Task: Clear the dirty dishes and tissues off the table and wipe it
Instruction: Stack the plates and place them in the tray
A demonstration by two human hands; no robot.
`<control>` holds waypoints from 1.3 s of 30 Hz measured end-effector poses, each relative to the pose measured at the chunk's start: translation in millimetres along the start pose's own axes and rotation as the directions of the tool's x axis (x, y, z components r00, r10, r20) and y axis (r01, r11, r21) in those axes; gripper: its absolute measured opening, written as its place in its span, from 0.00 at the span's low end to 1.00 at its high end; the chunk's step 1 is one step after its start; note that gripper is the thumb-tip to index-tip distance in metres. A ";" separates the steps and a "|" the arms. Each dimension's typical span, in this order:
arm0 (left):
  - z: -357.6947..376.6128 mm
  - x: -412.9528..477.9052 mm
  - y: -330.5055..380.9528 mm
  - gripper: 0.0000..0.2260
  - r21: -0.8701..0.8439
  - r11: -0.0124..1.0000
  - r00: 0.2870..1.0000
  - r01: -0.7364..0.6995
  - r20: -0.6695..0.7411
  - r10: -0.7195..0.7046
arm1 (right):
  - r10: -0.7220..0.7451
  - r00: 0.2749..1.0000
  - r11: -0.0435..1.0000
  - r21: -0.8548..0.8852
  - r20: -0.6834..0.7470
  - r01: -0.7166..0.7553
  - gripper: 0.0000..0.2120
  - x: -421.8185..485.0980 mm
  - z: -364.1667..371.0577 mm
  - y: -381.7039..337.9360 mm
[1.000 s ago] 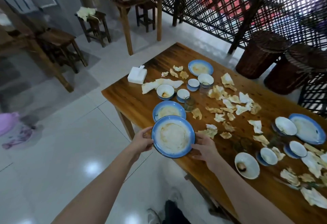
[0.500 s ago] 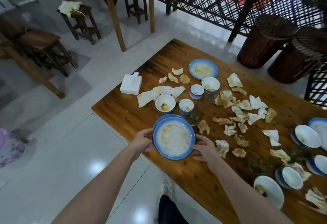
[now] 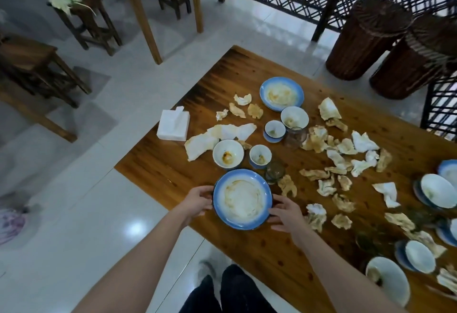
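A dirty blue-rimmed plate [image 3: 242,200] lies stacked on a second plate near the front edge of the wooden table [image 3: 173,171]. My left hand [image 3: 197,200] grips the stack's left rim and my right hand [image 3: 284,213] holds its right rim. Just behind stand a stained small bowl [image 3: 228,153], a cup [image 3: 260,155] and a glass [image 3: 274,173]. Another dirty plate [image 3: 281,93] lies further back. Several crumpled used tissues [image 3: 341,159] are strewn over the middle of the table.
A white tissue pack [image 3: 173,127] sits at the table's left edge. More bowls and plates [image 3: 437,190] crowd the right end. Two wicker baskets [image 3: 366,40] stand behind the table. Wooden stools [image 3: 84,18] and another table stand on the tiled floor to the left.
Both hands carried the plate away from the table's edge and set it on the second blue plate, which is now almost covered. The view shifted left and down.
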State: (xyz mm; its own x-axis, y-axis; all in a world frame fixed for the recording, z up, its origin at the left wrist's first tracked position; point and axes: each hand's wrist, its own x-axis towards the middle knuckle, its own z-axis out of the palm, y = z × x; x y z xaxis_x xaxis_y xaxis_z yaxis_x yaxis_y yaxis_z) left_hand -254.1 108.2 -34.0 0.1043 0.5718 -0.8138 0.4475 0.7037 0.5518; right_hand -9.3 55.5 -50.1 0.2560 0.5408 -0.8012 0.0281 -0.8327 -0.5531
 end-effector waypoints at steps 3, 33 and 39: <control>-3.7 4.1 3.5 0.25 0.027 1.000 1.000 0.001 0.005 -0.001 | -0.005 1.000 1.000 0.000 -0.017 0.005 0.24 -1.5 1.0 -0.2; -17.0 35.6 26.1 0.23 0.271 0.961 0.992 -0.057 0.121 0.025 | -0.002 0.980 0.994 0.105 -0.197 0.023 0.23 -5.6 40.3 21.1; -17.9 34.1 25.7 0.24 0.260 0.962 0.988 -0.089 0.146 0.052 | 0.005 0.977 0.971 0.234 -0.212 0.046 0.17 -19.3 43.8 26.8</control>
State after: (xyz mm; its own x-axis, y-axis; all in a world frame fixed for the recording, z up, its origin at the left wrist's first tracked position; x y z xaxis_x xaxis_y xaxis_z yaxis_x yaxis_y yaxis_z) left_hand -254.9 153.3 -44.3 0.2562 0.5402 -0.8016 0.6515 0.5161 0.5561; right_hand -55.9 28.0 -59.4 0.4549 0.4991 -0.7375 -0.1873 -0.7560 -0.6272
